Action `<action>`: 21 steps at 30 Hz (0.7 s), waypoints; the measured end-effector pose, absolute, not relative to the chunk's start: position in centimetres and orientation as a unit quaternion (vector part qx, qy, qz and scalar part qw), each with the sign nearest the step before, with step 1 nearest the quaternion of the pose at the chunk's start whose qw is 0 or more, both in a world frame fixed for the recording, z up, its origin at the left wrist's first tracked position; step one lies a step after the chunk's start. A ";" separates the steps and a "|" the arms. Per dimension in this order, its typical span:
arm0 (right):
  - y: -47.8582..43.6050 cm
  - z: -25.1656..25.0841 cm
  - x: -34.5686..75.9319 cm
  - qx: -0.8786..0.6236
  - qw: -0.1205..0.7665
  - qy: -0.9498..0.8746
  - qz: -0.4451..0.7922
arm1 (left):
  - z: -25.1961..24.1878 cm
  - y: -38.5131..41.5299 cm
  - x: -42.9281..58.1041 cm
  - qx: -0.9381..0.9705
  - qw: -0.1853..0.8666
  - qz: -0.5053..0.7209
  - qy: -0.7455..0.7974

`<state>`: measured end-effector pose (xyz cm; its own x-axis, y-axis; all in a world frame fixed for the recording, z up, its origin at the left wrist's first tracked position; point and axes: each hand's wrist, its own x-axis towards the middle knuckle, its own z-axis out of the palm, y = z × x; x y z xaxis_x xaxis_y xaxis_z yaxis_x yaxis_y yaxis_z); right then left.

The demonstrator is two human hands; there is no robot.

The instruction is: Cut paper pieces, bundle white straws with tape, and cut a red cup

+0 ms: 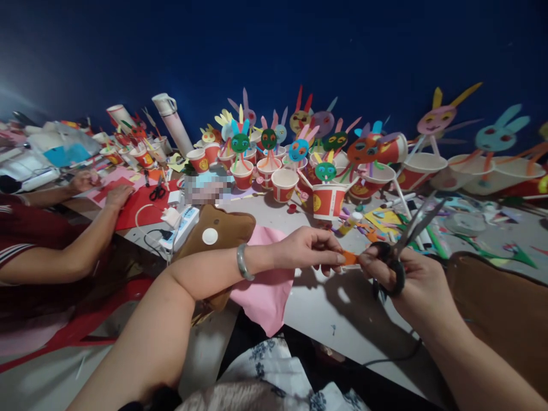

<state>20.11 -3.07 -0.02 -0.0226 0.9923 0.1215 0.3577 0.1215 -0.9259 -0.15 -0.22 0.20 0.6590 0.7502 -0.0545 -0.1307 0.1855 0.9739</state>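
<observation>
My left hand (pixel 309 248), with a silver bangle on its wrist, pinches a small orange paper scrap (pixel 350 258) at its fingertips. My right hand (pixel 413 279) holds black-handled scissors (pixel 405 242), fingers through the loops, blades pointing up and right; its fingertips also touch the orange scrap. Both hands hover above the grey table (pixel 325 308), close to its near edge.
Several red-and-white paper cups with coloured bunny faces (pixel 326 194) crowd the table's far side. A pink sheet (pixel 268 285) and a brown plush item (pixel 216 231) lie left of my hands. Another person's arms (pixel 85 240) rest at left by red paper and black scissors (pixel 157 192). Paper scraps litter the right.
</observation>
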 end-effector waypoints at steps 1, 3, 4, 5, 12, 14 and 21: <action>-3.1 0.1 20.0 -0.559 0.427 -0.608 0.368 | 0.3 -0.2 -0.2 0.559 0.718 0.306 0.279; -3.2 0.2 19.9 -0.570 0.423 -0.599 0.372 | 0.3 -0.2 -0.2 0.557 0.717 0.311 0.280; -3.2 0.2 19.9 -0.571 0.424 -0.597 0.372 | 0.3 -0.2 -0.2 0.557 0.717 0.314 0.277; -3.2 0.2 19.9 -0.571 0.424 -0.596 0.372 | 0.2 -0.2 -0.2 0.558 0.717 0.317 0.274; -3.2 0.3 19.8 -0.586 0.433 -0.585 0.356 | 0.4 -0.3 -0.1 0.542 0.708 0.338 0.302; -3.2 0.3 19.9 -0.581 0.455 -0.580 0.347 | 0.9 -0.3 -0.2 0.532 0.689 0.374 0.320; -3.4 0.2 20.0 -0.521 0.433 -0.640 0.364 | 1.9 -0.1 -0.5 0.452 0.650 0.487 0.369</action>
<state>20.04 -3.36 0.16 -0.0835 0.9811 0.1746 0.3512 0.1929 -0.9162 -0.47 -0.09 1.89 0.2533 0.9666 -0.0386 -0.2993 0.1163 0.9471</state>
